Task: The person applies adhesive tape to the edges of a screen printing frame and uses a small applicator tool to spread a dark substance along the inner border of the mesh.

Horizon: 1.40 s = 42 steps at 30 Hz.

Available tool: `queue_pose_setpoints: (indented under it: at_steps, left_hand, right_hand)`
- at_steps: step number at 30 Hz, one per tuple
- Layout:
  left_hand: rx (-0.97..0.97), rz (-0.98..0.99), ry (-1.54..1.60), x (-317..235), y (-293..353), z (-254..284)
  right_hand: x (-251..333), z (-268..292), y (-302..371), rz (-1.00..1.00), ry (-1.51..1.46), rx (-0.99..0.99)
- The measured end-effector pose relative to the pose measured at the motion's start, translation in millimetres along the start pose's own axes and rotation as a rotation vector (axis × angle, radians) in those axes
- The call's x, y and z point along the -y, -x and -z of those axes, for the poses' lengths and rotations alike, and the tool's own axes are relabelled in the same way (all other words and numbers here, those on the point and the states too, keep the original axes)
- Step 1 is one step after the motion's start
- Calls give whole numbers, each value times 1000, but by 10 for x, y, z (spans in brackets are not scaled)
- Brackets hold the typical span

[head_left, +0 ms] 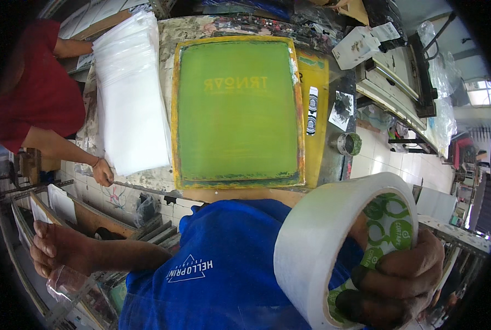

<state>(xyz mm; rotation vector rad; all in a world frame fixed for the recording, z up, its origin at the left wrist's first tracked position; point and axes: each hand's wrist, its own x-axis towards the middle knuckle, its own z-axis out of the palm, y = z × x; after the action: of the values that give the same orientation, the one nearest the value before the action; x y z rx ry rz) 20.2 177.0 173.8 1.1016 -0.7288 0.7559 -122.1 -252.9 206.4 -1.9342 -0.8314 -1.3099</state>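
Before a partly hidden shirt [234,234], right hand [405,275] tight on tape roll [306,258]; grip of left hand [61,246] on film [69,283] uncertain

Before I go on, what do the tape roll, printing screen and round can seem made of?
Tape roll: probably plastic film, its whitish wall smooth, faintly shiny; the printed green core may be cardboard. Printing screen: likely coated mesh, matte green and flat; stains leave its frame unclear. Round can: apparently metal, given its silvery sheen.
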Motion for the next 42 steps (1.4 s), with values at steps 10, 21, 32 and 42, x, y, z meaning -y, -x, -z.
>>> queue_pose_setpoints:
  at_steps: [10,21,32,42]
  left_hand:
    - [-65,-36,-21,146,59,-125]
    - [-92,118,50,14,130,19]
    - [-95,127,18,180,95,-244]
    - [-126,181,86,327,84,-278]
  right_hand:
    - [102,-177,270,13,115,-281]
    - [-650,-11,2291,-626,786,289]
    - [-428,31,3563,-994,760,342]
    - [-379,-704,975,-348,-375,-346]
